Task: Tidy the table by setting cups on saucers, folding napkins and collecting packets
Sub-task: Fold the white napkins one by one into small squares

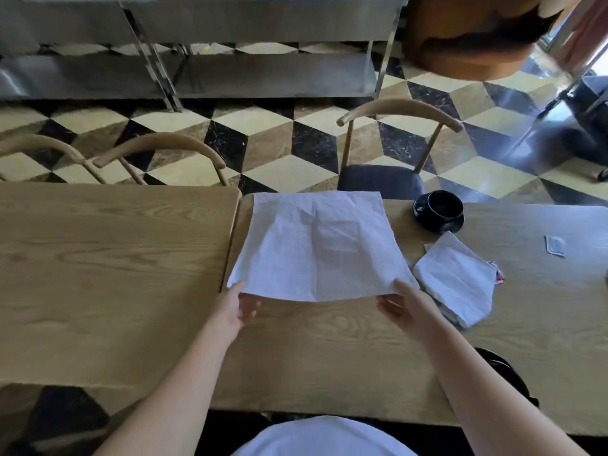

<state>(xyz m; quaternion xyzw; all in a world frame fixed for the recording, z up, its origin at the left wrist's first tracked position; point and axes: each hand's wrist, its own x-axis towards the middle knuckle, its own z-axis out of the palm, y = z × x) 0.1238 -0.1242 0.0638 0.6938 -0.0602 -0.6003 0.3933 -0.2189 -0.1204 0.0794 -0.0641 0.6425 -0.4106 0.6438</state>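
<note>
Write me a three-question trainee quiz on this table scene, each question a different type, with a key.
1. True or false: the black cup already sits on its black saucer.
2. Multiple choice: where do the left hand and right hand grip the open napkin? A) far corners B) near corners C) middle of the cloth
3. Fill in: the folded napkin lies to the ______ of the open one, seen from the person.

Key: 1 true. 2 B, each hand pinches one near corner, with the near edge lifted off the table. 3 right.
</note>
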